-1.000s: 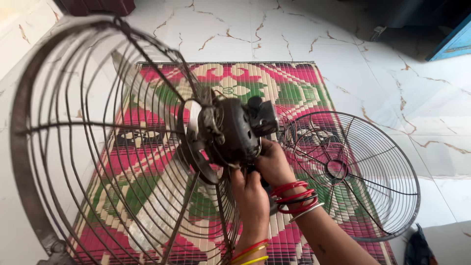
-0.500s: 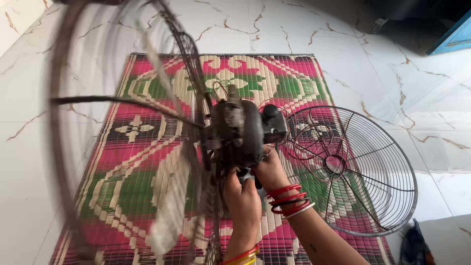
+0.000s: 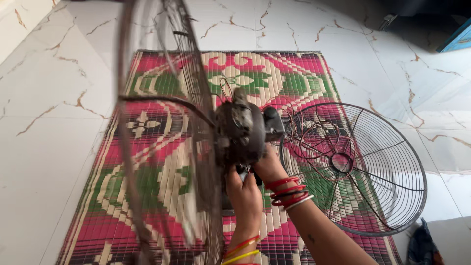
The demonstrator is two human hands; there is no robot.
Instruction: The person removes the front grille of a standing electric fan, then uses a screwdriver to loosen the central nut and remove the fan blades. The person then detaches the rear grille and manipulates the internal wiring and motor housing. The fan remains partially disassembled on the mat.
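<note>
I hold up an old fan head over a woven mat. Its dark motor housing (image 3: 241,130) sits at the centre of the view, with the rusty rear wire guard (image 3: 162,113) and blurred blades (image 3: 189,162) on its left, seen almost edge-on. My left hand (image 3: 244,198) grips the fan from below, just under the motor. My right hand (image 3: 269,164), with red bangles on the wrist, clasps the back and underside of the motor.
A separate round wire fan guard (image 3: 353,167) lies flat on the right side of the pink, green and cream woven mat (image 3: 274,78). White marble floor surrounds the mat. A dark cloth (image 3: 417,243) lies at the lower right; a blue edge (image 3: 456,37) is at the top right.
The fan head has swung round in my hands: the guard faced me broadly a second ago and now stands nearly edge-on. Both hands have stayed under the motor.
</note>
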